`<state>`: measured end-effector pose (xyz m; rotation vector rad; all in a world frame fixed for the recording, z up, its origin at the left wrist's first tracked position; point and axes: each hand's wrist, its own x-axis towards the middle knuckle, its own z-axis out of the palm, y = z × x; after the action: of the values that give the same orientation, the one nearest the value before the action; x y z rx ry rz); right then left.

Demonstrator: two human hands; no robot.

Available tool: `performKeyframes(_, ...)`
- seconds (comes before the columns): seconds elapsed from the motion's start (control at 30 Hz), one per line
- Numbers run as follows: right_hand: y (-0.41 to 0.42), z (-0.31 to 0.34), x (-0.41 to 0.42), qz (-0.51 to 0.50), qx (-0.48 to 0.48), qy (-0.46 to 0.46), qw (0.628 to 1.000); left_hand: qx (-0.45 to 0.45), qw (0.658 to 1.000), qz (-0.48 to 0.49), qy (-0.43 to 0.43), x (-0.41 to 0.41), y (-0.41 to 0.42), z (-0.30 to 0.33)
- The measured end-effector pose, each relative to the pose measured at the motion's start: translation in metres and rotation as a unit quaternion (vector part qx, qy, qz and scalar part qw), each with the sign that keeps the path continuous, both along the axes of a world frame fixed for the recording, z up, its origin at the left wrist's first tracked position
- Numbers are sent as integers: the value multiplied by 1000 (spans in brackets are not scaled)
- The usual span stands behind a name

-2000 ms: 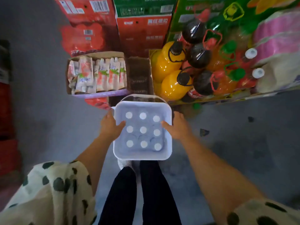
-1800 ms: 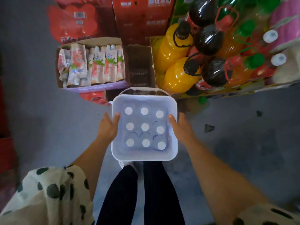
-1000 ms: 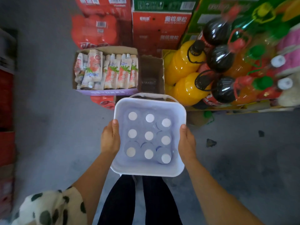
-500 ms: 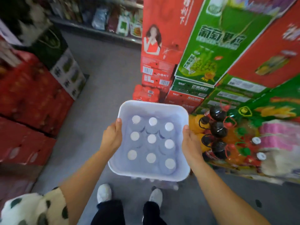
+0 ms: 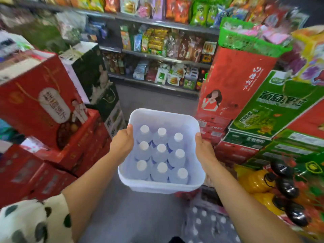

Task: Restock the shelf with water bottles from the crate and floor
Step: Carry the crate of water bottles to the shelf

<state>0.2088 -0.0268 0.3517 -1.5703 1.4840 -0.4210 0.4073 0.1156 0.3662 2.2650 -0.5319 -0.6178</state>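
Both hands carry a pale plastic crate (image 5: 157, 187) at chest height in a shop aisle: the left hand (image 5: 121, 143) grips its left rim, the right hand (image 5: 204, 151) its right rim, fingers curled over the edges. Nine water bottles (image 5: 161, 153) stand upright inside, three by three, facing the snack shelf (image 5: 163, 58) ahead
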Motion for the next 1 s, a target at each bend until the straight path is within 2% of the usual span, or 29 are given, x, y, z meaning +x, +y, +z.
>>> performKeyframes(0.27,-77,21,133,48,30,15,998,28,998,62,15,126,-62,14)
performKeyframes(0.5,-213,38,250,73,33,7,997,7,999,42,4,243,-188,16)
performKeyframes(0.7,-332,69,358,97,19,46,994,-32,998,55,22,343,-302,32)
performKeyframes(1.0,-483,56,555,134,6,48,990,-28,998,60,7,533,-444,16)
